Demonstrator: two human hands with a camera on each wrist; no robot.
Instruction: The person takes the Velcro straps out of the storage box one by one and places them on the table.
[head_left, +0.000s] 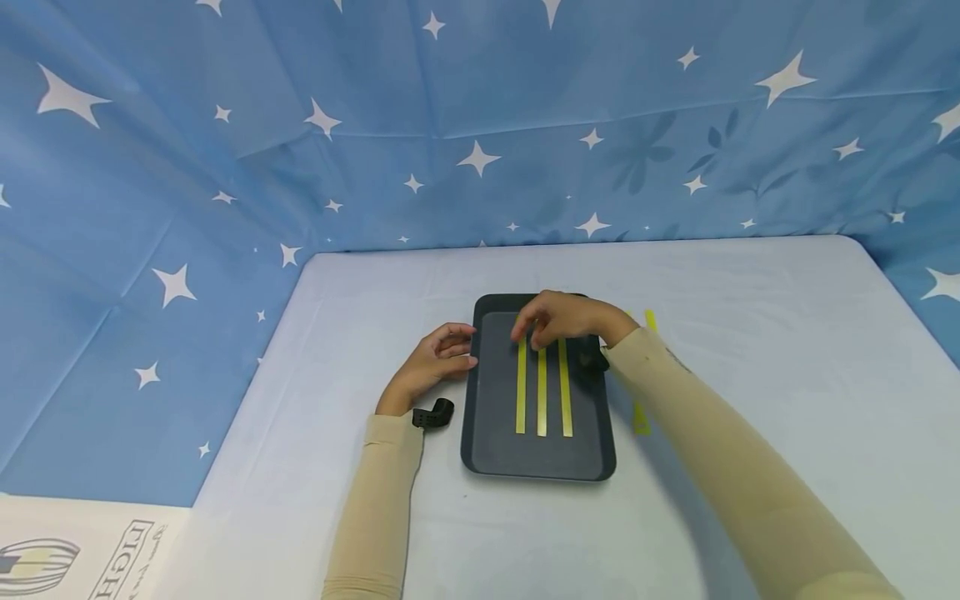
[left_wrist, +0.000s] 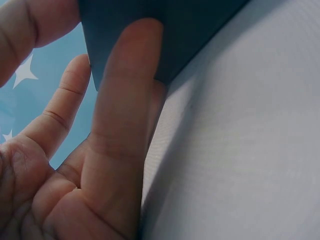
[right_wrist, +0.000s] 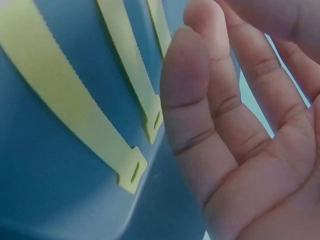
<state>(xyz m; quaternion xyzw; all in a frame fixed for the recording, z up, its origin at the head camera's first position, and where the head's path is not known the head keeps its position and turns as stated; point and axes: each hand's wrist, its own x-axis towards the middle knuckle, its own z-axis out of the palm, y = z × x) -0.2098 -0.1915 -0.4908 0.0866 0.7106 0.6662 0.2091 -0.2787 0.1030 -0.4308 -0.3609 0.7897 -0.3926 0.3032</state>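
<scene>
A dark grey tray (head_left: 495, 454) lies on the table with three flat yellow strips in it, side by side. One long edge of each is toothed, and the near strip (right_wrist: 75, 100) ends in a slotted tab. Over the tray's far part, my right hand (head_left: 558, 318) has bent fingers, its fingertips right at the far end of the leftmost strip (head_left: 521, 392). The thumb (right_wrist: 186, 100) hides that strip's end in the right wrist view. At the tray's left side, my left hand (head_left: 435, 362) touches the outer wall (left_wrist: 200, 25) with thumb and fingertips, without curling round it.
More yellow strips (head_left: 641, 418) lie on the white table (head_left: 787, 358) right of the tray, partly covered by my right sleeve (head_left: 720, 450). Each wrist wears a black camera mount (head_left: 433, 414). A blue star-patterned curtain (head_left: 480, 100) hangs behind, and a printed pale cloth (head_left: 82, 550) shows lower left.
</scene>
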